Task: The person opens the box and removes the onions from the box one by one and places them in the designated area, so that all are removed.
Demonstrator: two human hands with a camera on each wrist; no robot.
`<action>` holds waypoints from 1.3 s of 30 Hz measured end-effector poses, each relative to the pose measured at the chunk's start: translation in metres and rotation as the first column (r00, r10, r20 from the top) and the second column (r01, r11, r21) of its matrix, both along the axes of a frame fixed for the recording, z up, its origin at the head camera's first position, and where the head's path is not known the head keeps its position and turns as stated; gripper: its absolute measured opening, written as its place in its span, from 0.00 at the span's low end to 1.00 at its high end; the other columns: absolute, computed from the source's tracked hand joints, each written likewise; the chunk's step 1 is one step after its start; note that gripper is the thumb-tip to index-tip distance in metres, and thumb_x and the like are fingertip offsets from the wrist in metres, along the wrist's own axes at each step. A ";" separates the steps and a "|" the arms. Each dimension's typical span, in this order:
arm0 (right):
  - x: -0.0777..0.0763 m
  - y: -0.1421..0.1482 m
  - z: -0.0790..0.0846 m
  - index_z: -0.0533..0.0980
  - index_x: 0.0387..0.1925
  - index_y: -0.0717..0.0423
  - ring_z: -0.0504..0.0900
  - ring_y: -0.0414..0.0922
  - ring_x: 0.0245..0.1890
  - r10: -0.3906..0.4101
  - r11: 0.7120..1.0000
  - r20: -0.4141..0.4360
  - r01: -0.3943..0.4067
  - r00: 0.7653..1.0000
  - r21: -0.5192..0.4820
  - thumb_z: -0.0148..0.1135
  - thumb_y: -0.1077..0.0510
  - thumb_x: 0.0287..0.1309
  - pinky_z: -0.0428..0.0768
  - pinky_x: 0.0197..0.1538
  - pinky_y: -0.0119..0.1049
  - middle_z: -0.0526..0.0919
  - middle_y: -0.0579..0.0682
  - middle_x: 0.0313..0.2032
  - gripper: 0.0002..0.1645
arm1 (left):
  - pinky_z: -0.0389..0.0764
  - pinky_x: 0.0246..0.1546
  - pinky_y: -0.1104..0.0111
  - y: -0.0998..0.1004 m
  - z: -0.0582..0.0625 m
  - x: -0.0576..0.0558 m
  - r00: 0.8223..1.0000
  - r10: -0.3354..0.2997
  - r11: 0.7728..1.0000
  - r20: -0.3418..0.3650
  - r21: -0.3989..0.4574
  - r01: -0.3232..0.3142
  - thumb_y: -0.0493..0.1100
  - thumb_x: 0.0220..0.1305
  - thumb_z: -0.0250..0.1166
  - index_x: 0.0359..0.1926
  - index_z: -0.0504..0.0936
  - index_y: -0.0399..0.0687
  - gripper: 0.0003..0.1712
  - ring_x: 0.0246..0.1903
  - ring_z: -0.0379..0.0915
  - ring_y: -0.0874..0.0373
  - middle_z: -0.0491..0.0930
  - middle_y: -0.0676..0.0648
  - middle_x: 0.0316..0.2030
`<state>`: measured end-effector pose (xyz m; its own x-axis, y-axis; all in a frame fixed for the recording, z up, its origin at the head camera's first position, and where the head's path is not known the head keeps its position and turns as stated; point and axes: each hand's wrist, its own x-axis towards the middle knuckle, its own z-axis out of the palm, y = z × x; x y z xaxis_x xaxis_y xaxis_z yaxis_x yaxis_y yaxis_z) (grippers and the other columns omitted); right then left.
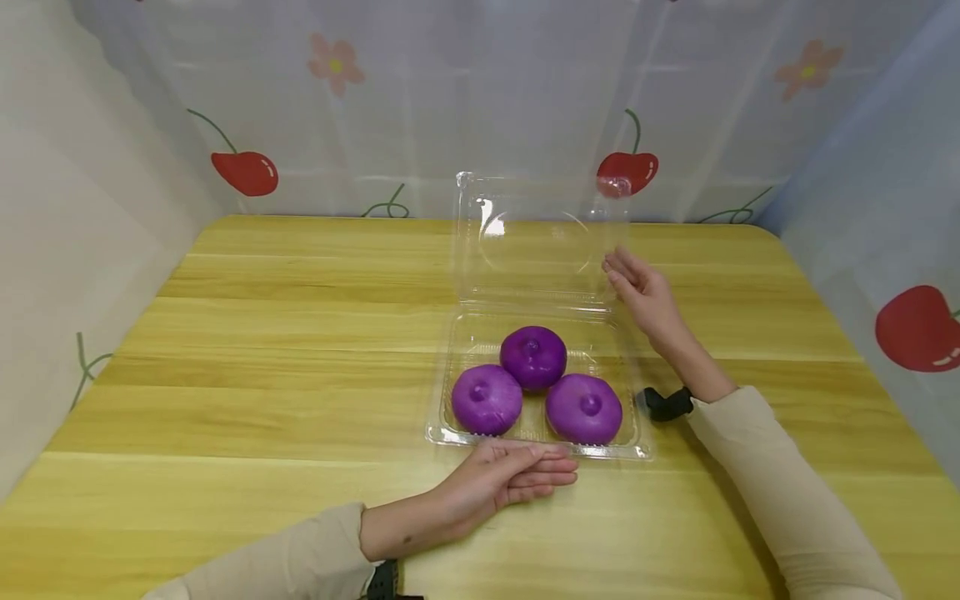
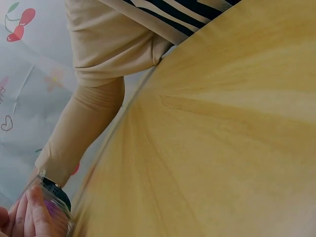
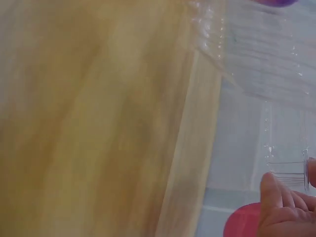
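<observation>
A clear plastic clamshell box lies on the table with its lid raised at the back. Three round purple onion-like pieces, each with a small nub on top, sit in its base. My right hand is at the lid's right side; in the right wrist view the lid's edge is between its thumb and fingers. My left hand rests along the box's front rim, fingers straight and pointing right. Only its fingers show at the corner of the left wrist view.
The wooden table spreads to both sides of the box. Behind it hangs a pale curtain with cherry and flower prints. Dark wrist straps are worn below both sleeves.
</observation>
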<state>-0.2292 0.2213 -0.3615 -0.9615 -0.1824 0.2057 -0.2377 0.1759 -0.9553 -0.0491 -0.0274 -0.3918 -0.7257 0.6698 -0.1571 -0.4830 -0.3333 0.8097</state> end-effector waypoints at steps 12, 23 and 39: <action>-0.004 -0.003 -0.001 0.40 0.69 0.69 0.57 0.54 0.65 0.026 0.994 0.218 -0.049 0.976 0.102 0.40 0.58 0.72 0.63 0.64 0.44 0.53 0.65 0.67 0.35 | 0.72 0.55 0.63 -0.001 -0.001 0.001 0.999 -0.034 0.999 -0.009 0.023 0.034 0.39 0.73 0.46 0.60 0.65 0.24 0.23 0.55 0.70 0.47 0.71 0.32 0.55; -0.004 -0.005 -0.003 0.35 0.69 0.68 0.51 0.55 0.67 0.030 0.976 0.278 -0.088 0.960 0.200 0.35 0.57 0.74 0.60 0.65 0.48 0.48 0.65 0.69 0.34 | 0.71 0.56 0.64 -0.001 0.000 0.002 1.000 -0.022 0.999 0.022 0.033 0.021 0.38 0.73 0.45 0.60 0.64 0.23 0.23 0.56 0.68 0.46 0.70 0.30 0.55; 0.021 0.007 0.031 0.40 0.70 0.66 0.48 0.54 0.68 -0.023 0.947 0.006 0.020 1.000 0.321 0.42 0.54 0.72 0.55 0.67 0.50 0.46 0.63 0.70 0.37 | 0.70 0.56 0.63 0.001 0.001 0.002 1.000 0.000 0.999 0.027 0.035 -0.001 0.36 0.73 0.46 0.60 0.64 0.23 0.22 0.57 0.67 0.46 0.70 0.32 0.56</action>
